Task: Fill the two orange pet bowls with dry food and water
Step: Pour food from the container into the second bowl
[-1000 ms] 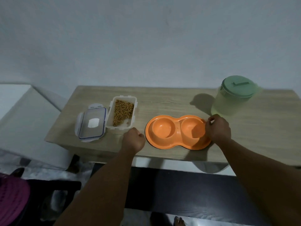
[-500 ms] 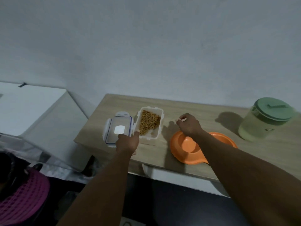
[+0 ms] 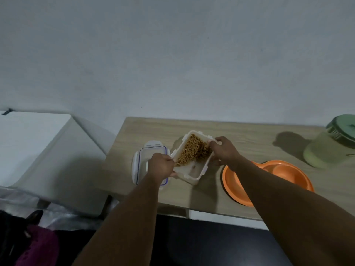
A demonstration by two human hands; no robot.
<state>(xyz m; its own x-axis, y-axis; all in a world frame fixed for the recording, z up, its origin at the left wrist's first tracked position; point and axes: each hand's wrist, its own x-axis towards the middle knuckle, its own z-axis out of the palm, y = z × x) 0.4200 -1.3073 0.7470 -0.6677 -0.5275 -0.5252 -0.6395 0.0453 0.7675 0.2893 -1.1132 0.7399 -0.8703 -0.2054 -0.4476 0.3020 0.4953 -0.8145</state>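
gripping open food container at opposite rims with left hand and right hand, tilted, kibble banked at far end, likely for a steady carry to orange double bowl just right on table, visible well bare; lid parked flat alongside.

Half-full kibble container beside orange bowls

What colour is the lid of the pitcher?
The pitcher lid is dull green; the head view shows it best.

left grip curled on container edge | right grip pinching far rim | both forearms extended
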